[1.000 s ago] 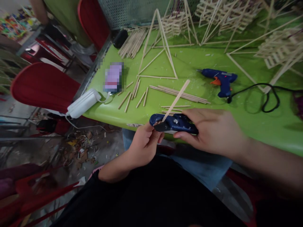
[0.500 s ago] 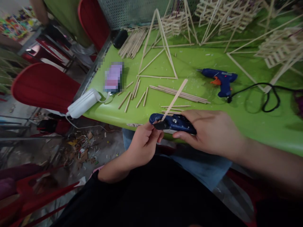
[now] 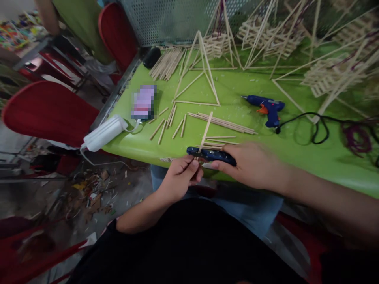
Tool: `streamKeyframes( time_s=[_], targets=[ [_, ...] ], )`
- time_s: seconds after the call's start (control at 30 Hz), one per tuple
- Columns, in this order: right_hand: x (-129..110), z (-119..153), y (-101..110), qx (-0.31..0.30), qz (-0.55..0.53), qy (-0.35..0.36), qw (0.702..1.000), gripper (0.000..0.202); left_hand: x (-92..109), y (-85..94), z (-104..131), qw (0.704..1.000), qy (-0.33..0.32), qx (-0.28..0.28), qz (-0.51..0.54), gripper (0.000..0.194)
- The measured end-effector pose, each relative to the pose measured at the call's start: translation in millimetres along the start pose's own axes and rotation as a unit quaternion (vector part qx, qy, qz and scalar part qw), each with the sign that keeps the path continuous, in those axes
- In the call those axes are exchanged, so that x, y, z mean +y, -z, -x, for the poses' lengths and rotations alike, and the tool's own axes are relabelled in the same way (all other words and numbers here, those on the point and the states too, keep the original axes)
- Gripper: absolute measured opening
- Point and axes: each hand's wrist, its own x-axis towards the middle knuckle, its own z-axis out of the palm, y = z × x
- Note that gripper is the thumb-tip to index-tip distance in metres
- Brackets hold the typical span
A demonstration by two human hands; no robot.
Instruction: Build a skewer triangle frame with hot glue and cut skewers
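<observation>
My left hand [image 3: 181, 178] pinches the lower end of a flat wooden stick [image 3: 206, 130], which points up and away over the table edge. My right hand [image 3: 251, 165] is wrapped round the handle of a dark blue cutting tool [image 3: 220, 156]. The tool's head lies across the stick, just above my left fingertips. Thin sticks [image 3: 220, 140] lie on the green table right behind the tool. Beyond them is a bundle of longer sticks [image 3: 227, 123], with short cut pieces [image 3: 170, 116] to its left.
A blue glue gun [image 3: 268, 106] with a black cord lies at the right. Triangular stick frames [image 3: 204, 73] and stacked stick structures [image 3: 334, 77] stand behind. At the left are a phone [image 3: 144, 101], a white power bank [image 3: 105, 133] and red chairs [image 3: 50, 114].
The stick stands steeper in the view and its upper end has shifted left. The cutting tool and my right hand have moved slightly left. The camera view has shifted a little.
</observation>
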Motion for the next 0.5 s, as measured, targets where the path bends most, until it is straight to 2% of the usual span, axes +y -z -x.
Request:
streamKeyframes(
  time_s=[0.17,0.3,0.37,0.5],
  targets=[
    [-0.7,-19.2,11.3,-0.048,-0.065,0.024,0.996,0.063,-11.7,3.5,-2.6,0.996,0.027,0.036,0.073,0.051],
    [-2.2,-28.6,14.9,-0.101,-0.056,0.003,0.993,0.067,-18.7,3.2,-3.5,0.995,0.031,0.034,0.089,0.058],
    [-1.6,-30.7,14.4,-0.104,-0.051,0.002,0.993,0.066,-19.6,2.9,-4.1,0.995,0.030,0.029,0.096,0.059],
    [3.8,-31.7,7.5,-0.068,-0.037,0.039,0.996,0.066,-17.5,2.6,-6.1,0.994,0.023,0.020,0.110,0.055]
  ],
)
